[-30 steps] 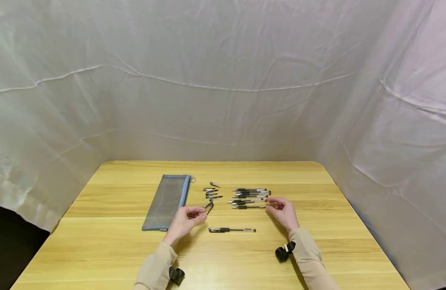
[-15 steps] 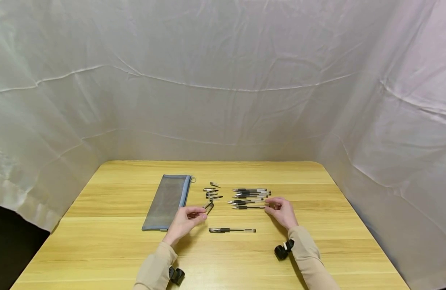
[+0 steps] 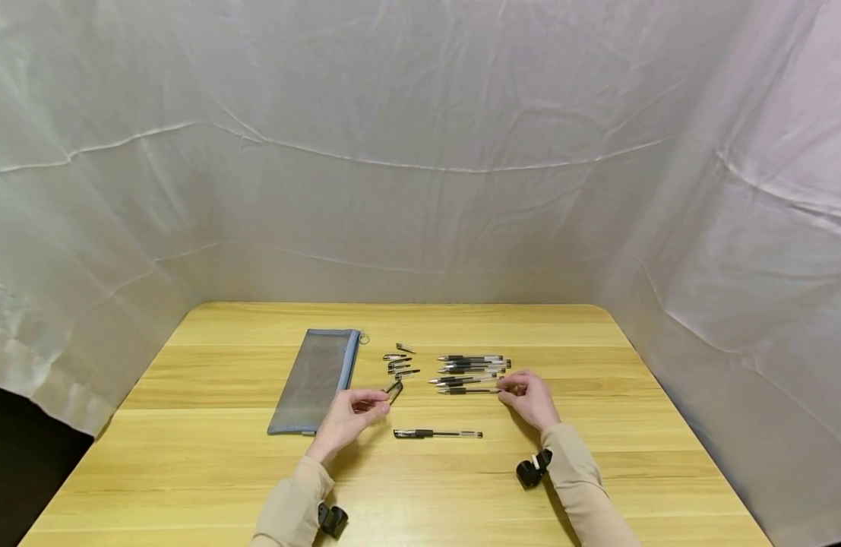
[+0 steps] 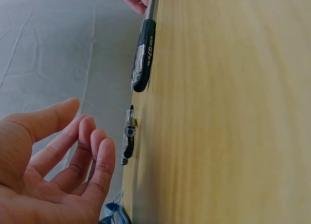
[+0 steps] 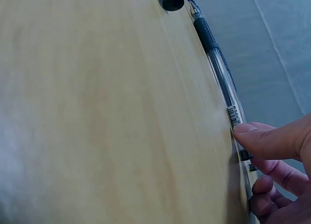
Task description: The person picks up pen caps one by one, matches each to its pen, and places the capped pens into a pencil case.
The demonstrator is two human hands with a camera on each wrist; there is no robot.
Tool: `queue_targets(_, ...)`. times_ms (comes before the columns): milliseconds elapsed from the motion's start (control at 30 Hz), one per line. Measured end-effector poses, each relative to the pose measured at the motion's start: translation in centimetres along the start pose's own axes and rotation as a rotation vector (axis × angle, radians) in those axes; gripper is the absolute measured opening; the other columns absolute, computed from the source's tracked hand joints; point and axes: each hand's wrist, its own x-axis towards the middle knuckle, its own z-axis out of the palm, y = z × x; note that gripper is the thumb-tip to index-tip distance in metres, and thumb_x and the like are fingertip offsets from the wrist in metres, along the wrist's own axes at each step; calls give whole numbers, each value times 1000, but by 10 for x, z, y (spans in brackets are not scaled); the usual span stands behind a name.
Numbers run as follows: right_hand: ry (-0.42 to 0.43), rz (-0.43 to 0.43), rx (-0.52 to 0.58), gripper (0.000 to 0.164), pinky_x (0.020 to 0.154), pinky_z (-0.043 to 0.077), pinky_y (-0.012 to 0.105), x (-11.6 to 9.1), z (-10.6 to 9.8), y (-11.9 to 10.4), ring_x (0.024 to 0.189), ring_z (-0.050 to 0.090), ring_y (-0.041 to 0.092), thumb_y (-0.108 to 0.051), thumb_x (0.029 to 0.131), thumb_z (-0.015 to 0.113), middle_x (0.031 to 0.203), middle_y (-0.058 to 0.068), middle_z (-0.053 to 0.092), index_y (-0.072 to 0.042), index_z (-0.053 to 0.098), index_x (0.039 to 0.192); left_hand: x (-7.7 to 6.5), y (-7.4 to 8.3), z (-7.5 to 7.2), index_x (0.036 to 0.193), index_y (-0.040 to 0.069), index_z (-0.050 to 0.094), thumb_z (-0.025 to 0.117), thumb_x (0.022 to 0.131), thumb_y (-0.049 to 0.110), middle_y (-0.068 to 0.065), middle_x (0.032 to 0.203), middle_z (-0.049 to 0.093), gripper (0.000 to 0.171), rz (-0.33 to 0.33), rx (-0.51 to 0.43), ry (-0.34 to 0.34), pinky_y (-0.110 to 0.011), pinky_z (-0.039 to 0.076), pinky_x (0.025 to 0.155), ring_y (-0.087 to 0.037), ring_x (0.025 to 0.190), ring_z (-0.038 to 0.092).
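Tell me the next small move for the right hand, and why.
Probably lift the row's front pen by its rear end, once pinched: the right hand has thumb and finger there, the pen's tip looks bare, and a loose cap lies by the left hand.

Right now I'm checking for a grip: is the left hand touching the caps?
Apart; the left wrist view shows grey curtain between the left hand and the caps.
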Motion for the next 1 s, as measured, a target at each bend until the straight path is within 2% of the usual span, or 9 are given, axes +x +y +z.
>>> queue_targets(433,-28,-30,-52,7,70,39,25,2,-1,-1,80,49,16,-3,84,78,100,11,64,-5,78,90,-1,1,0,113,-10,70,71,92,8,-25,103,73,27,-5,3,5,-19,51,72,-16,84,64)
queue_targets(667,-45,-60,-79,4,73,41,27,1,-1,-2,82,52,18,-3,85,77,98,12,65,-4,76,89,0,2,-1,113,-7,71,70,93,9,-23,112,73,25,-19,18,21,-19,51,76,-10,86,64)
queue_targets(833,-28,-67,-43,5,71,44,25,-2,0,0,80,55,16,-2,88,73,94,13,70,-3,75,92,0,2,-1,112,-6,72,70,93,9,-24,112,73,25,-18,28,39,-19,51,77,-9,86,64)
queue_targets(1000,11,-75,37,7,78,52,23,-8,2,2,84,64,14,-1,89,72,96,14,75,-2,75,96,1,0,0,113,-5,72,70,92,5,-22,108,74,23,-12,28,73,-19,51,79,-12,88,65)
